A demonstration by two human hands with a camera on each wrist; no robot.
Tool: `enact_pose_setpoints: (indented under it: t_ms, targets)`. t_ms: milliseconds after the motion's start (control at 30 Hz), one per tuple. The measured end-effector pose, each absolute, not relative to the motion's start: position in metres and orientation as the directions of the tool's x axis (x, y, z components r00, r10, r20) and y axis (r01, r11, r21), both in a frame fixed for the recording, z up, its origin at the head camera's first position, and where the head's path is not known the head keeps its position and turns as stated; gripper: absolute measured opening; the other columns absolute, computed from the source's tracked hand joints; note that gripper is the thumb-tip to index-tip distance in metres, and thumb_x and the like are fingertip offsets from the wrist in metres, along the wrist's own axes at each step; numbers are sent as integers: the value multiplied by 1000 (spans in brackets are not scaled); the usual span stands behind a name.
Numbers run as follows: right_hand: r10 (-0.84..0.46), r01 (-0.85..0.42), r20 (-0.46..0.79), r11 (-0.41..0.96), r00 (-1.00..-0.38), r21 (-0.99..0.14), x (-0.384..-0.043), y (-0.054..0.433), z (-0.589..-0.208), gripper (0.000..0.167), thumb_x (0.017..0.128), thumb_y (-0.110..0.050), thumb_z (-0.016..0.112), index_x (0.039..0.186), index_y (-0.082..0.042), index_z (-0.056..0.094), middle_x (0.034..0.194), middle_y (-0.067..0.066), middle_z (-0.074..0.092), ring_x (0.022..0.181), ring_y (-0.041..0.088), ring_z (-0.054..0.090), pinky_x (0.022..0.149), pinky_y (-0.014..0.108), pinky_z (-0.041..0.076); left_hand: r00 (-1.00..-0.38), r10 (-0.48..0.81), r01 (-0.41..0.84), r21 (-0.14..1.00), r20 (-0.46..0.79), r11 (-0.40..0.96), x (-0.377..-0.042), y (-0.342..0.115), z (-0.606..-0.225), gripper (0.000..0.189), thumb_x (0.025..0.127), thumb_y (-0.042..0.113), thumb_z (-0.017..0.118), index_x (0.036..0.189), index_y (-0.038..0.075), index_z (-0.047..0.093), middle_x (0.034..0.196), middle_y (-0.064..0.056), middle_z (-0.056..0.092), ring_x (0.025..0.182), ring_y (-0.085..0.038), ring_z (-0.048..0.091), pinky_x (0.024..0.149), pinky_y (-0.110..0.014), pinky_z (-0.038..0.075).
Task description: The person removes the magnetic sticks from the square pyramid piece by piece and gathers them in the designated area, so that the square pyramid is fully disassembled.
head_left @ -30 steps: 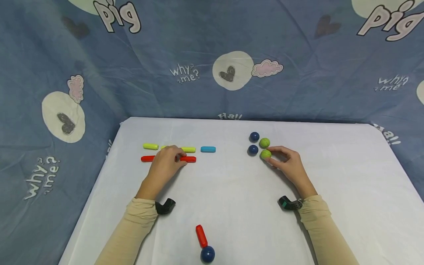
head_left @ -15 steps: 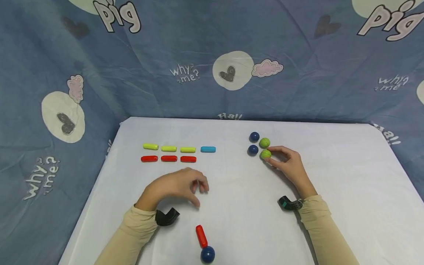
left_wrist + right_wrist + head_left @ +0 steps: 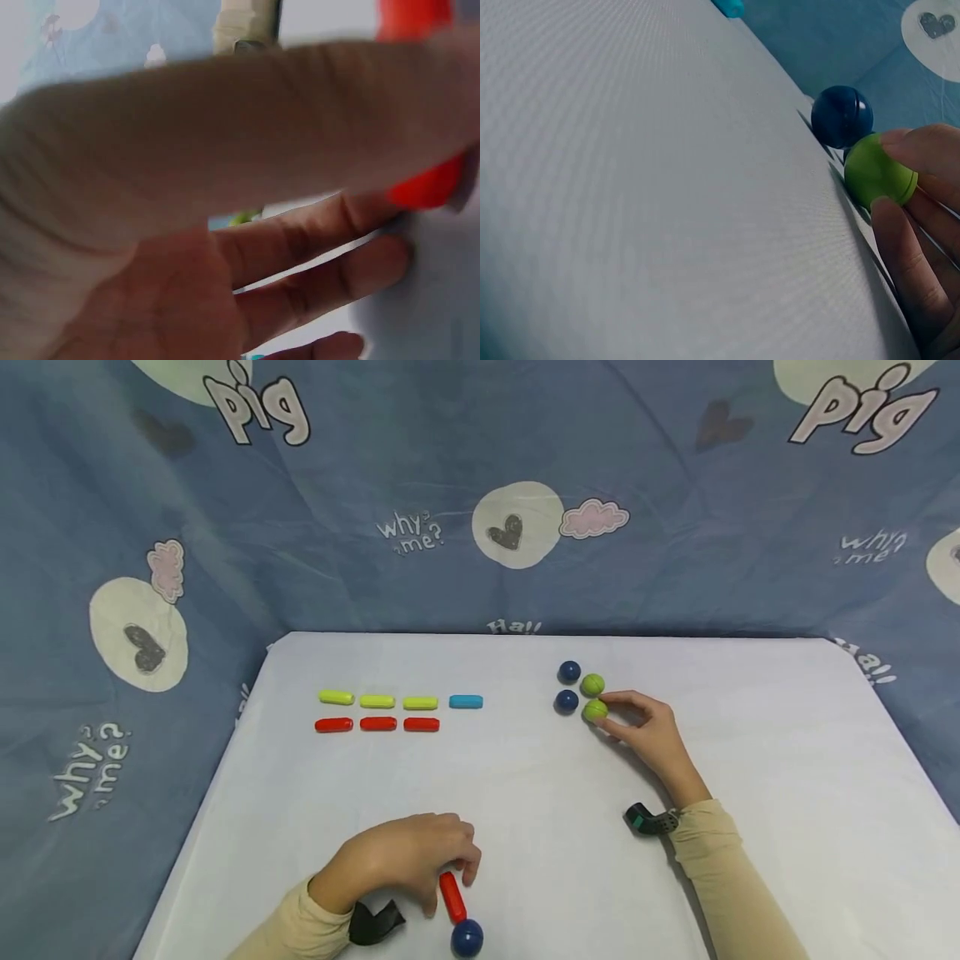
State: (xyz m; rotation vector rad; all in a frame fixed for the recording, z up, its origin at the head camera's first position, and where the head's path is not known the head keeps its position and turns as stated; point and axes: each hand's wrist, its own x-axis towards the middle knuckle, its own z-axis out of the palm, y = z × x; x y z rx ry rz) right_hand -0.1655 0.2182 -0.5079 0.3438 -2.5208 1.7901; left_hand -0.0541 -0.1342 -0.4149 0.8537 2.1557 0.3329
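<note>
My left hand [image 3: 420,856] is low over the front of the table, thumb to the left and fingers to the right of a red stick [image 3: 453,898]. In the left wrist view the thumb crosses in front of the red stick [image 3: 427,186], with the fingers spread behind. The stick's near end meets a dark blue ball [image 3: 467,938]. My right hand [image 3: 651,735] pinches a green ball [image 3: 877,174] between thumb and index finger, right at the table surface. Another green ball [image 3: 592,685] and two dark blue balls [image 3: 566,702] sit close beside it.
Toward the back left lie a row of three yellow-green sticks [image 3: 377,702] with a blue stick [image 3: 466,702], and a row of three red sticks [image 3: 378,724] below. A patterned blue cloth [image 3: 420,585] hangs behind the white table [image 3: 540,827].
My left hand has left the back red row and come forward to the front red stick. The right hand keeps its pinch on the green ball. The head view has shifted slightly.
</note>
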Motion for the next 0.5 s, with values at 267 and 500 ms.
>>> enact_pose_setpoints:
  t_ms: [267,500]
  targets:
    - [-158,-191,145,331,-977,-924,-164,219,-507,37,89,-7,81,123,0,70,127,23,68,109,-5,61,71,23,61,-505,712,439,564,-488,699,-53,-138,-431,30,71,11,93,74,28,68,72,15,54,73,1,47,67,-17,40]
    - [-160,-197,150,335,-976,-921,-165,220,-507,37,89,-8,81,123,-2,71,127,22,69,107,-6,61,71,23,61,-554,743,333,718,-376,612,-74,-146,-440,20,81,20,89,82,25,70,70,13,55,65,1,46,61,-16,38]
